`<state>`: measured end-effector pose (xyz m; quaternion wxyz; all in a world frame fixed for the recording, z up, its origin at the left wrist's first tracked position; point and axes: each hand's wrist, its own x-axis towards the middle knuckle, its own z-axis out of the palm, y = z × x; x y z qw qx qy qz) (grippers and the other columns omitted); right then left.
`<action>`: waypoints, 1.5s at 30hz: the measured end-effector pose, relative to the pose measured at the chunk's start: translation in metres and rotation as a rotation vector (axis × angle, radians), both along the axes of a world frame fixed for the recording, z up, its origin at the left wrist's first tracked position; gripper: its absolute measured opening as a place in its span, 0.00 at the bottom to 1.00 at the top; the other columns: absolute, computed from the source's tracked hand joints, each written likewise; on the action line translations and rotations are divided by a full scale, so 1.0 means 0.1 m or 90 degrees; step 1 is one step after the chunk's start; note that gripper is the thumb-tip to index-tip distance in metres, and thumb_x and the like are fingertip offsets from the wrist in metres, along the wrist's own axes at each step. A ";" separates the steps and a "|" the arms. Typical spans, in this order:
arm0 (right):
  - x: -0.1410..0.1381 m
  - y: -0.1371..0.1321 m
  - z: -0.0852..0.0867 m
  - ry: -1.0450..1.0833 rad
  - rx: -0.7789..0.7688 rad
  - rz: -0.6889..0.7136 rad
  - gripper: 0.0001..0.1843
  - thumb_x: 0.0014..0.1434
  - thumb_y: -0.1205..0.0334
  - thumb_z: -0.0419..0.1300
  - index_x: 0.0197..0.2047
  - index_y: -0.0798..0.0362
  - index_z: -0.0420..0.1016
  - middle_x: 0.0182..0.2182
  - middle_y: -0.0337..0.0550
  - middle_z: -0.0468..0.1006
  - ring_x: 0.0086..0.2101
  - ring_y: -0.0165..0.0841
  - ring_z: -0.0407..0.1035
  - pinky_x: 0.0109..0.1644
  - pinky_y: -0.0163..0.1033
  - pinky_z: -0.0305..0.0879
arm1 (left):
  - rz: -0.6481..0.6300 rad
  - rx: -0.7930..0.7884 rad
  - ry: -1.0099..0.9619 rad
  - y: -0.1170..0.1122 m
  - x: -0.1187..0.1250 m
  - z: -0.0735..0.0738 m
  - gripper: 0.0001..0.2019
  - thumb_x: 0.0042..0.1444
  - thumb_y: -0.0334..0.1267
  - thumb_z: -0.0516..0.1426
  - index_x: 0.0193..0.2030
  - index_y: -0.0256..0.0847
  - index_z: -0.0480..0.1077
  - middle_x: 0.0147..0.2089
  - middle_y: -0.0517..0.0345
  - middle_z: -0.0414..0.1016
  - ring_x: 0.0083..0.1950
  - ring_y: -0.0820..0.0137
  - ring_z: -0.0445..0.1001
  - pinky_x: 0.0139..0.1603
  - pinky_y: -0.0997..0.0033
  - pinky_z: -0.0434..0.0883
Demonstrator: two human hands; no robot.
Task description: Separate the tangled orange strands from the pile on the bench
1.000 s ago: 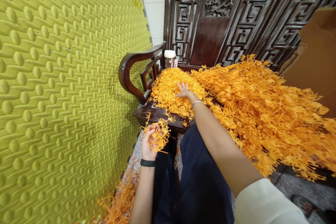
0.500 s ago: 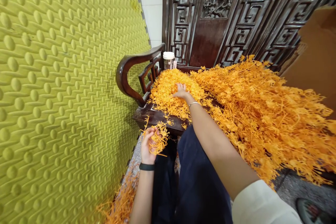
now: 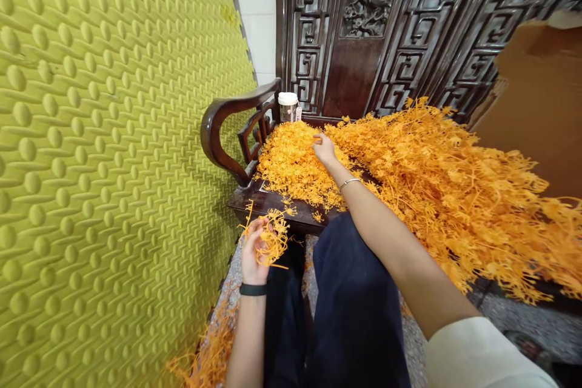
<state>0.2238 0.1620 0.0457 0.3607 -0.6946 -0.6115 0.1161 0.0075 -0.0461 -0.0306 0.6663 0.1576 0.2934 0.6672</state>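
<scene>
My left hand (image 3: 254,248) is closed around a small bunch of orange plastic flower sprigs (image 3: 274,235), held low in front of the seat's edge. Thin stems stick out past the fingers on both sides. Over the far right part of a heap of loose orange flower heads (image 3: 291,160) is my right hand (image 3: 324,148), with thumb and forefinger apart and nothing visible between them. A silvery bangle circles that wrist. Beside the heap, to the right, lies a large mass of long orange flower stems (image 3: 436,176).
The heap rests on a dark wooden bench (image 3: 254,203) with a curved armrest (image 3: 213,127) and carved back. A white-lidded cup (image 3: 288,106) stands in its corner. Brown cardboard (image 3: 536,91) leans at right. Orange stems (image 3: 211,339) litter the floor by the yellow-green padded mat (image 3: 113,163).
My right hand has shifted a little right and away from me across the heap, and its spread fingers have drawn in. My left hand keeps its bunch, almost still.
</scene>
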 end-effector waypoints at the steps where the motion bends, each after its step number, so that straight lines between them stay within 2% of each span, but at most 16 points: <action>1: 0.00 -0.03 0.03 0.016 -0.008 -0.020 0.22 0.51 0.70 0.45 0.50 0.60 0.60 0.36 0.48 0.71 0.36 0.34 0.67 0.43 0.42 0.62 | -0.002 0.000 -0.002 0.00 0.00 0.00 0.11 0.38 0.33 0.61 0.32 0.41 0.71 0.37 0.63 0.74 0.34 0.76 0.72 0.36 0.76 0.69; 5: -0.03 -0.19 0.14 0.077 -0.030 -0.041 0.23 0.50 0.71 0.48 0.51 0.59 0.60 0.40 0.49 0.71 0.38 0.34 0.67 0.42 0.40 0.62 | -0.004 0.016 0.015 -0.03 0.02 0.03 0.11 0.39 0.33 0.61 0.34 0.42 0.71 0.38 0.63 0.73 0.36 0.76 0.72 0.38 0.76 0.68; 8: -0.08 -0.29 0.23 0.123 -0.050 0.004 0.25 0.48 0.73 0.51 0.52 0.60 0.60 0.44 0.51 0.70 0.40 0.34 0.67 0.43 0.40 0.63 | 0.005 0.030 0.034 -0.04 0.01 0.07 0.11 0.40 0.33 0.60 0.35 0.43 0.72 0.40 0.62 0.73 0.38 0.76 0.72 0.40 0.76 0.68; 11: -0.14 -0.40 0.30 0.122 -0.052 0.062 0.21 0.47 0.74 0.54 0.46 0.59 0.66 0.45 0.49 0.70 0.44 0.34 0.65 0.48 0.40 0.61 | 0.010 0.033 0.035 -0.05 0.01 0.10 0.12 0.39 0.32 0.60 0.34 0.43 0.72 0.41 0.62 0.73 0.37 0.76 0.72 0.39 0.76 0.68; 13: -0.18 -0.50 0.33 0.128 -0.059 0.156 0.15 0.47 0.74 0.56 0.40 0.59 0.70 0.43 0.47 0.72 0.45 0.33 0.65 0.50 0.40 0.60 | 0.009 0.027 0.032 -0.06 0.01 0.12 0.11 0.38 0.32 0.61 0.32 0.43 0.71 0.38 0.63 0.74 0.35 0.76 0.72 0.38 0.76 0.68; 14: -0.21 -0.56 0.35 0.139 -0.079 0.231 0.12 0.48 0.74 0.56 0.38 0.59 0.71 0.41 0.46 0.73 0.43 0.32 0.66 0.50 0.40 0.60 | 0.009 0.022 0.030 -0.06 0.01 0.13 0.10 0.37 0.32 0.61 0.30 0.42 0.70 0.37 0.63 0.74 0.34 0.76 0.72 0.38 0.76 0.68; 17: -0.33 -0.77 0.37 0.183 -0.197 0.510 0.08 0.51 0.67 0.58 0.37 0.59 0.73 0.35 0.46 0.75 0.36 0.30 0.69 0.46 0.40 0.63 | 0.010 0.014 0.027 -0.07 0.02 0.15 0.09 0.34 0.31 0.62 0.26 0.41 0.69 0.32 0.65 0.73 0.33 0.76 0.72 0.38 0.76 0.68; 19: -0.44 -0.91 0.37 0.185 -0.290 0.650 0.10 0.52 0.62 0.59 0.37 0.58 0.73 0.34 0.46 0.76 0.34 0.29 0.69 0.44 0.38 0.64 | 0.007 0.017 0.026 -0.08 0.03 0.17 0.09 0.33 0.30 0.61 0.24 0.40 0.68 0.30 0.64 0.73 0.32 0.76 0.71 0.36 0.76 0.69; 23: -0.63 -1.12 0.33 0.135 -0.430 0.794 0.14 0.50 0.61 0.61 0.39 0.58 0.73 0.33 0.44 0.76 0.32 0.27 0.68 0.39 0.34 0.63 | 0.001 0.021 0.040 -0.08 0.03 0.19 0.07 0.35 0.32 0.61 0.25 0.40 0.69 0.30 0.63 0.73 0.31 0.75 0.71 0.35 0.74 0.69; 26: -0.70 -1.15 0.28 0.105 -0.447 0.821 0.13 0.45 0.62 0.64 0.35 0.59 0.73 0.27 0.40 0.75 0.28 0.25 0.67 0.34 0.31 0.62 | 0.006 0.026 0.051 -0.08 0.03 0.18 0.07 0.40 0.39 0.61 0.26 0.39 0.68 0.30 0.62 0.72 0.31 0.74 0.71 0.34 0.74 0.68; 29: -0.73 -1.12 0.24 0.126 -0.412 0.801 0.13 0.42 0.61 0.66 0.30 0.60 0.71 0.24 0.39 0.73 0.26 0.24 0.66 0.31 0.31 0.61 | 0.013 0.009 0.078 -0.07 0.04 0.16 0.14 0.42 0.47 0.60 0.24 0.38 0.67 0.26 0.62 0.71 0.27 0.74 0.71 0.30 0.75 0.67; 31: -0.75 -1.11 0.22 0.143 -0.386 0.781 0.14 0.41 0.60 0.66 0.28 0.60 0.69 0.23 0.38 0.72 0.25 0.24 0.65 0.30 0.31 0.60 | 0.021 -0.025 0.118 -0.05 0.06 0.13 0.16 0.41 0.49 0.61 0.25 0.37 0.67 0.24 0.62 0.71 0.24 0.75 0.69 0.27 0.76 0.66; 35: -0.82 -1.16 0.20 0.161 -0.364 0.767 0.13 0.43 0.62 0.65 0.28 0.60 0.68 0.22 0.37 0.71 0.25 0.23 0.64 0.30 0.31 0.59 | 0.009 -0.062 0.180 -0.03 0.09 0.06 0.20 0.37 0.48 0.64 0.33 0.35 0.71 0.29 0.58 0.75 0.27 0.73 0.72 0.30 0.74 0.67; 40: -0.95 -1.29 0.19 0.177 -0.357 0.767 0.07 0.47 0.69 0.61 0.28 0.60 0.66 0.21 0.36 0.69 0.23 0.24 0.63 0.30 0.31 0.60 | -0.012 -0.049 0.153 -0.05 0.09 0.09 0.24 0.35 0.50 0.64 0.37 0.36 0.72 0.34 0.54 0.77 0.35 0.67 0.75 0.40 0.68 0.69; 45: -1.02 -1.35 0.16 0.102 -0.248 0.721 0.07 0.45 0.71 0.62 0.25 0.58 0.65 0.21 0.35 0.68 0.23 0.23 0.62 0.28 0.30 0.58 | 0.010 -0.014 0.203 -0.06 0.07 0.18 0.18 0.36 0.39 0.65 0.38 0.38 0.73 0.39 0.55 0.77 0.43 0.66 0.74 0.47 0.68 0.67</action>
